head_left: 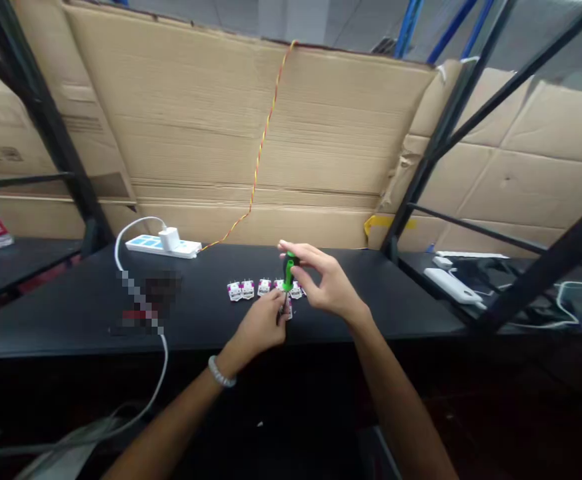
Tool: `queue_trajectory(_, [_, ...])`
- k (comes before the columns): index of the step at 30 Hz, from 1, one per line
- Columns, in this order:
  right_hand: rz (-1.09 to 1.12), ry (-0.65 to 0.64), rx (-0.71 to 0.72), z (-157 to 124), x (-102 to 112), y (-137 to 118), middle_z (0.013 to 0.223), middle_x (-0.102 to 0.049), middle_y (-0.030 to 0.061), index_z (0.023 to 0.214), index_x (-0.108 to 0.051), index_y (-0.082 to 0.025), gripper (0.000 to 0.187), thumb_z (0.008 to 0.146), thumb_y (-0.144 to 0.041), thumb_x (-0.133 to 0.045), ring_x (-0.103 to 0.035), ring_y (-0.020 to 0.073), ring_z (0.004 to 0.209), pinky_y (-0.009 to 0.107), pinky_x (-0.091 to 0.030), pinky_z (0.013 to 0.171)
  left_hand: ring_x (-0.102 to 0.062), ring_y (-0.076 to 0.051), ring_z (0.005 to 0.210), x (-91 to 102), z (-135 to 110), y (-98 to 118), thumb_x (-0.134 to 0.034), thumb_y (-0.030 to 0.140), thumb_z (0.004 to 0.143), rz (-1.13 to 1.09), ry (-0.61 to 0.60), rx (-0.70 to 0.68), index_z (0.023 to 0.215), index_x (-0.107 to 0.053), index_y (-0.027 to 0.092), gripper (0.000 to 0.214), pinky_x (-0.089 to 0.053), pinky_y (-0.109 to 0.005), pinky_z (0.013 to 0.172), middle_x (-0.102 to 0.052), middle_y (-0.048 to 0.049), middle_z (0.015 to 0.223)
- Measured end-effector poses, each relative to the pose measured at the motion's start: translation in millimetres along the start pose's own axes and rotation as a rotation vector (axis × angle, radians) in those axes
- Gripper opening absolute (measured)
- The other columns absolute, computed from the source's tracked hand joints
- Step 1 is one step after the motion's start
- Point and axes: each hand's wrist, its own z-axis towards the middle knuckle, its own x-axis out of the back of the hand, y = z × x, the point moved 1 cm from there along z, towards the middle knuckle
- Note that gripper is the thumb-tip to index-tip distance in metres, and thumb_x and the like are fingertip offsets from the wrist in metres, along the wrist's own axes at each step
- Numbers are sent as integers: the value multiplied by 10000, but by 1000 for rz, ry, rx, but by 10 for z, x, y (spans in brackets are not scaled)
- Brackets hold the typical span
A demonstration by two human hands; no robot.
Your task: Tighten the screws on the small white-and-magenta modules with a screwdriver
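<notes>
screwdriver upright over a small part at mid-desk

a black desk (371, 307) runs the width of the view, backed by tall sheets of brown cardboard (195, 133) and crossed by black metal frame struts (45, 120). a twisted red-and-yellow wire (261, 147) hangs down the cardboard to the desk's back edge. near the back left corner lies a white power strip (143, 245) with a white charger (169, 238) plugged in; its white cable (163, 373) loops over the front edge. a row of small white-and-purple parts (247, 289) sits in the middle of the desk. a second dark surface beyond the right edge carries a white power bank (451, 285) and cables.

both forearms reach in from the front edge. the right hand (328, 287) is raised above the row, wrist bent, its fingers (295, 253) closed lightly around the top of a green-and-black screwdriver (289, 270) that stands upright, tip down. the left hand (261, 327), a beaded bracelet (219, 373) on its wrist, rests low on the desk just in front of the row, fingers pinched shut on one small part (287, 312) right at the screwdriver's tip.
</notes>
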Motion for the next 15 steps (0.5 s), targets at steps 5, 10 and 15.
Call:
queue_trajectory(5, [-187,125,-33,-4,-17,-29,1070,-722,77,1254,-761,-242,316,947,-318,-769,-679,185,837,324,-602,747,-633,-244,914,1,2,19,-533,36,864,15,-3,-5,857,-591,189,164,-560,-405,874,-649,-90,977])
queue_trajectory(10, [-32,19,11,-36,-42,-37,1338,-704,112,1520,-578,-263,520,1011,-157,-562,-690,228,1159,390,-596,981,-636,-246,895,-10,2,11,-548,45,864,29,-3,-3,840,-585,190,152,-564,-397,856,-642,-90,957])
queue_trajectory(15, [-164,100,-34,-21,-42,-64,1028,-711,57,1270,-743,-251,300,974,-243,-694,-640,174,812,326,-589,784,-638,-247,918,5,0,29,-537,13,832,22,-7,0,838,-584,192,185,-563,-394,868,-646,-87,963])
